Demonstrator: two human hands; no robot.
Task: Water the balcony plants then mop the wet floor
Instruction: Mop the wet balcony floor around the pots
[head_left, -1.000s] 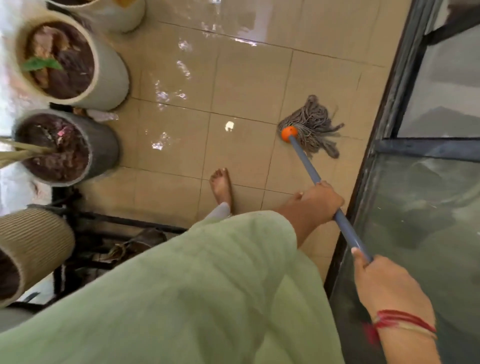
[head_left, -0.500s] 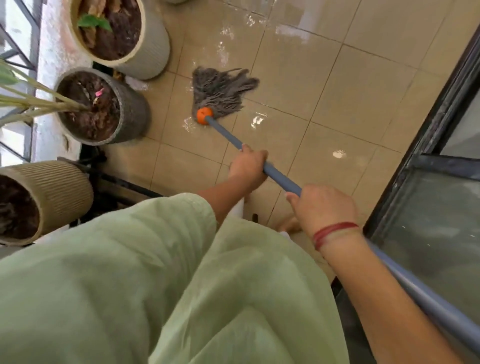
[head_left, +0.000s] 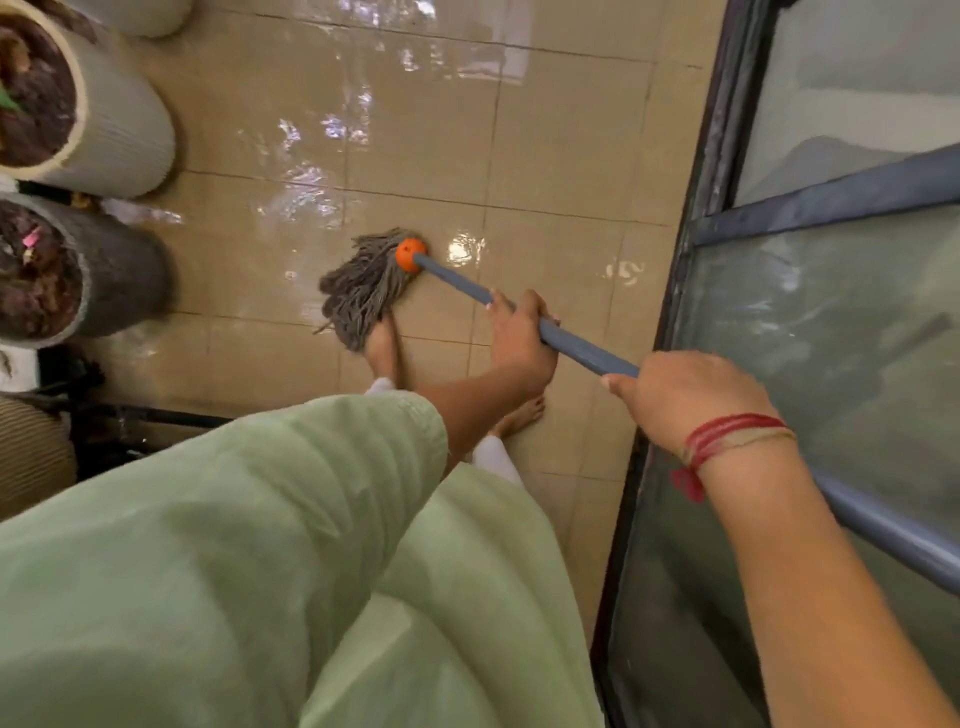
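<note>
Beige floor tiles (head_left: 545, 130) fill the balcony, glossy with patches of water that catch the light; along their right side runs the dark frame of a glass door (head_left: 691, 260). At the left edge stand the planters: a pale ribbed pot (head_left: 119, 130) holds dark soil with dry brown leaves and a sliver of green at its far side; just below it a grey pot (head_left: 119, 270) holds dark crumbly soil with a small pink scrap on top; a tan ribbed pot (head_left: 31, 452) shows only part of its wall, so its contents cannot be told; the base of one more pale pot (head_left: 140, 15) peeks in at the top. The mop head (head_left: 363, 291), a bundle of grey strands, lies on the wet tiles near the middle, between the grey pot and the door, its strands touching the toes of a bare foot (head_left: 382, 348); an orange socket (head_left: 410, 254) joins it to a blue-grey handle (head_left: 582, 348) that slants down to the right. The left hand (head_left: 519, 338) grips the handle low down, fingers wrapped round it; the right hand (head_left: 680, 400), with red thread (head_left: 727, 441) at the wrist, clasps it higher up, fingers curled about the shaft; a loose pale green garment (head_left: 260, 545) covers the foreground.
</note>
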